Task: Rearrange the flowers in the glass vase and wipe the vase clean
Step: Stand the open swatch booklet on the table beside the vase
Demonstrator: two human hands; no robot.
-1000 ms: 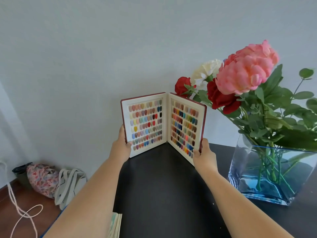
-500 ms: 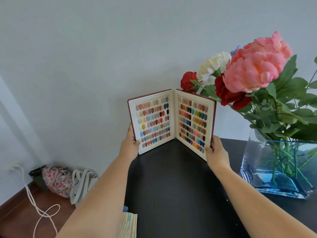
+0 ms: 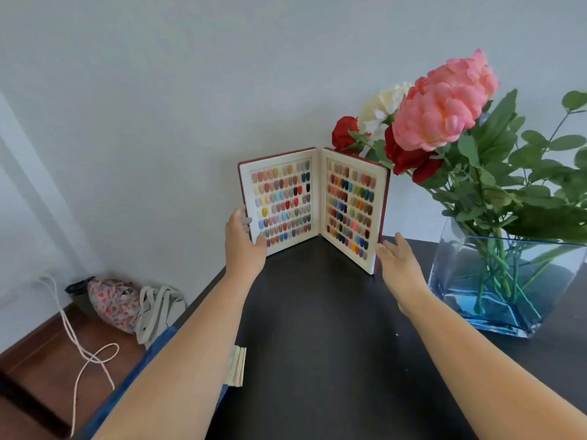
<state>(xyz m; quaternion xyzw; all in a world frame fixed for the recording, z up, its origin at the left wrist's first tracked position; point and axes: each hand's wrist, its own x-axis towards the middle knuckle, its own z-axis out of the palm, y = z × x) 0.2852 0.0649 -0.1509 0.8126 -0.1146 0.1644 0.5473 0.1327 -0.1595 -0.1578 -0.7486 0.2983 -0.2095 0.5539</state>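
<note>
A square blue-tinted glass vase with water stands at the right on the black table. It holds a large pink flower, a white flower, red roses and leafy green stems. Left of the vase an open nail-colour sample book stands upright against the wall. My left hand pinches the book's left edge, thumb on the front. My right hand is open with fingers spread, right beside the book's lower right edge, between book and vase.
A grey wall runs behind the table. Something folded and pale hangs at the table's left edge. On the wooden floor at the left lie a floral bag, a white bag and a loose white cord.
My right hand has let go of the book's right cover and opened its fingers. My left hand stays on the left edge. The book and vase have not moved.
</note>
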